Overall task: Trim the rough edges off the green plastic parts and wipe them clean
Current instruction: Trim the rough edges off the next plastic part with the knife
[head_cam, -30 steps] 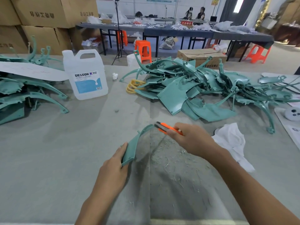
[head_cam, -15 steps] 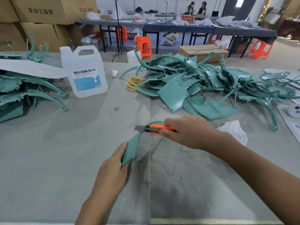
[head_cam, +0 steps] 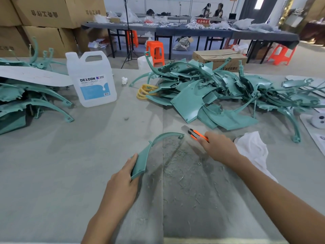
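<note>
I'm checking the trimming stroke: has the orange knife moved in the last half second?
Yes. The orange knife in the right hand has slid right, toward the white cloth, and now sits past the far end of the green part.

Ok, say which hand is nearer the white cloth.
Right. The right hand, holding the orange knife, sits beside the white cloth; the left hand grips the green part, farther off.

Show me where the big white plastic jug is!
In the head view, the big white plastic jug stands back left on the grey table, beside the left heap of green plastic parts.
</note>
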A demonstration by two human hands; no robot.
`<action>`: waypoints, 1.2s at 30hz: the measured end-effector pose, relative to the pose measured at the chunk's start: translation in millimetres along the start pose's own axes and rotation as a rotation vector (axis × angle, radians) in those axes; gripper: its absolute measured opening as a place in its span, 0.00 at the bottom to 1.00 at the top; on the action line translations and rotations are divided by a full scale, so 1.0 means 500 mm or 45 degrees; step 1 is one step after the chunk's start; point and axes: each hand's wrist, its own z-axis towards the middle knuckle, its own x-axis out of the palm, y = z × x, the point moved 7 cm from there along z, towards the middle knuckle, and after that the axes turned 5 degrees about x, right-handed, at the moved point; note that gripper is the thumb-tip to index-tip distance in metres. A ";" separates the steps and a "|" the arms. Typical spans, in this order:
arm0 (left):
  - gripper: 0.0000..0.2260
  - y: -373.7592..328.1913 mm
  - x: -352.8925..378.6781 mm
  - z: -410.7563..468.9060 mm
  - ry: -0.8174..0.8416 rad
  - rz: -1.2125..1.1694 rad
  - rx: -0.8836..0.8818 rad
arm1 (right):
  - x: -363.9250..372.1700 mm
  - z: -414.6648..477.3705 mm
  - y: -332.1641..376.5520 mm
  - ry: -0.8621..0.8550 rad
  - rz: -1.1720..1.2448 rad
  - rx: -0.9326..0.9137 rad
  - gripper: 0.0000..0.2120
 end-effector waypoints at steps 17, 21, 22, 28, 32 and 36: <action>0.23 0.003 0.000 0.002 -0.013 -0.028 0.001 | 0.014 -0.018 0.005 -0.149 -0.190 0.030 0.21; 0.24 0.000 0.000 0.002 -0.019 -0.019 0.003 | 0.012 -0.026 -0.039 -0.137 -0.089 0.036 0.23; 0.24 0.000 0.000 0.001 -0.020 -0.011 0.002 | 0.017 -0.033 -0.044 -0.119 -0.112 0.039 0.23; 0.24 -0.003 -0.002 0.001 -0.006 -0.003 0.004 | -0.032 -0.063 -0.070 -0.396 -0.330 0.024 0.27; 0.24 -0.005 -0.002 -0.002 -0.005 -0.013 -0.004 | -0.056 -0.064 -0.178 -0.256 -0.067 0.193 0.20; 0.24 -0.007 -0.007 -0.005 -0.033 -0.009 -0.004 | -0.001 -0.107 -0.238 -0.277 -0.277 0.245 0.16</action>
